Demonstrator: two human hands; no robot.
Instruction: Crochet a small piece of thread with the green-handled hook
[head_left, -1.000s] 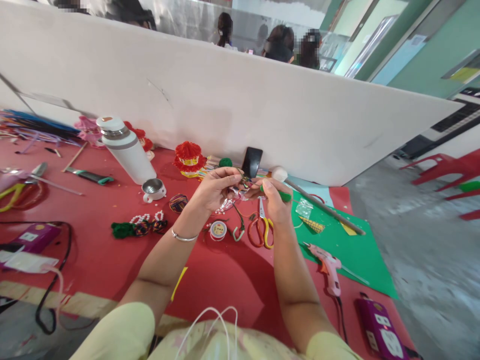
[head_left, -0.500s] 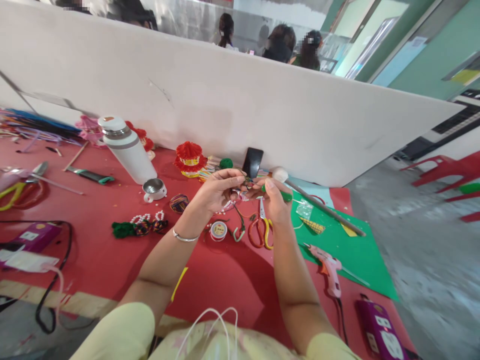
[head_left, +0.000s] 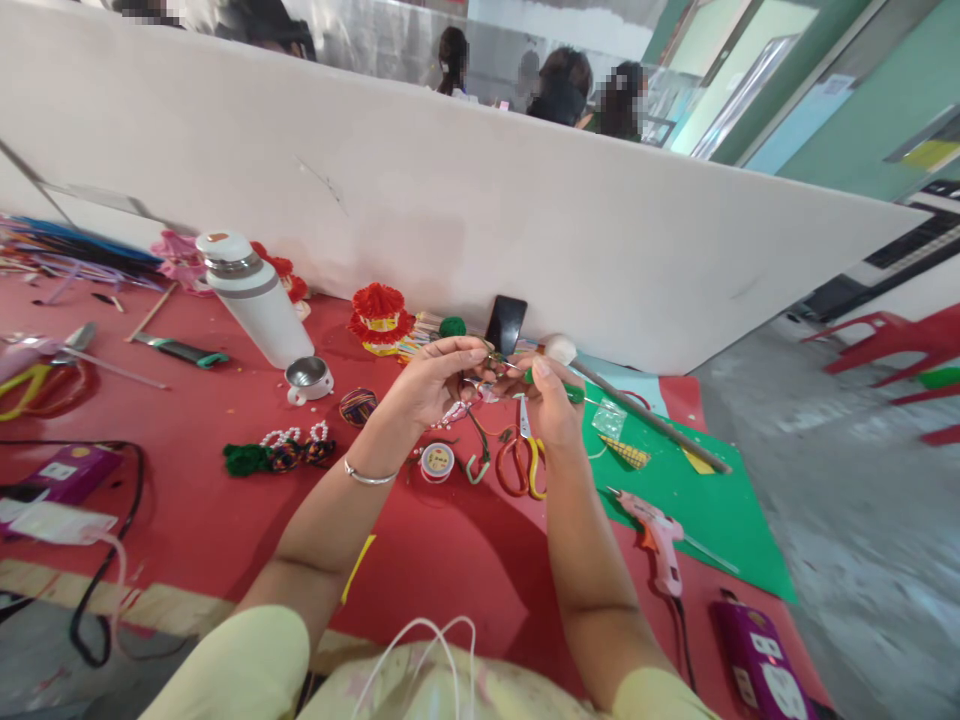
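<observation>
My left hand (head_left: 439, 385) pinches a small dark, multicoloured bit of yarn work (head_left: 495, 362) between thumb and fingers. My right hand (head_left: 551, 405) is closed round a green-handled crochet hook (head_left: 574, 393), its thin metal tip pointing left into the yarn. The fingertips of both hands nearly meet, and they partly hide the piece. Below them on the table lie scissors (head_left: 537, 465) with red and yellow handles and a small round tub (head_left: 437, 461). A ball of multicoloured yarn (head_left: 358, 407) sits left of my left wrist.
Leftward stand a white flask (head_left: 259, 310) and its metal cup (head_left: 308, 378). A pink glue gun (head_left: 660, 540) and a purple power strip (head_left: 761, 650) lie at the right. A phone (head_left: 506, 323) leans on the white partition (head_left: 525, 220); people sit behind it.
The hook tip and my right fingers have shifted very slightly at the yarn piece. Both hands keep nearly the same place, and the table things have not moved.
</observation>
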